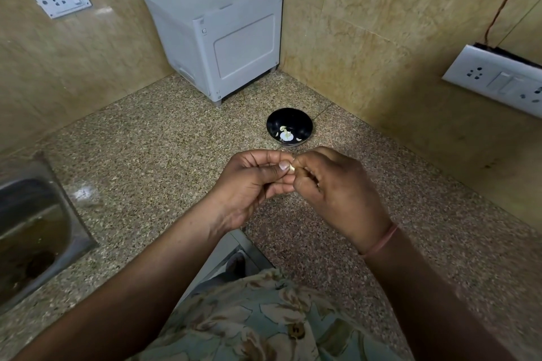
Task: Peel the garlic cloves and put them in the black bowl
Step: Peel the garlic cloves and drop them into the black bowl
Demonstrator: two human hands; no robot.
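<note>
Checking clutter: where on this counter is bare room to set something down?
Bare counter lies between the sink and the left hand, and from the right hand to the right wall. Crowded: before the black bowl, where both hands pinch the garlic clove; the grey box fills the corner.

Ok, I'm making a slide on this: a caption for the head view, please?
Left hand and right hand pinch a garlic clove over the counter, near the black bowl.

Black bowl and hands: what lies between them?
Only bare counter, in the head view; left hand and right hand pinch a garlic clove short of the black bowl.
</note>
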